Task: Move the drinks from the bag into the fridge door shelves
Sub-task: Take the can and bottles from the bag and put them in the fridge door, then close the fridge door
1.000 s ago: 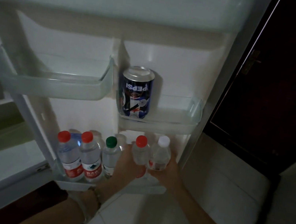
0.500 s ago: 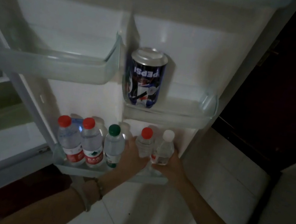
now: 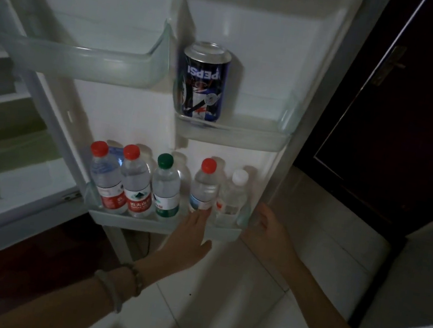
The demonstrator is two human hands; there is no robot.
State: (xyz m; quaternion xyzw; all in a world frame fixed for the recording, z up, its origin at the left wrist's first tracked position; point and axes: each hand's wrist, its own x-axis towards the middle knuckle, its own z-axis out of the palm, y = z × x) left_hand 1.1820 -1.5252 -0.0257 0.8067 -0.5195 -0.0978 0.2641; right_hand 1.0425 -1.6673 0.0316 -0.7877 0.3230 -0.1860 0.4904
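At the bottom door shelf (image 3: pixel 128 220), left hand (image 3: pixel 189 240) straight-fingered against a red-capped bottle (image 3: pixel 204 187), right hand (image 3: pixel 267 229) loose, empty.

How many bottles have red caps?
3, all on the bottom door shelf: the leftmost bottle, the second bottle, and the fourth bottle, beside the white-capped bottle. Others behind may be hidden.

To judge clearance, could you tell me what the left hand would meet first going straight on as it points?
Probably the rightmost red-capped water bottle; fingertips of the left hand seem nearly at its label, though depth is unclear.
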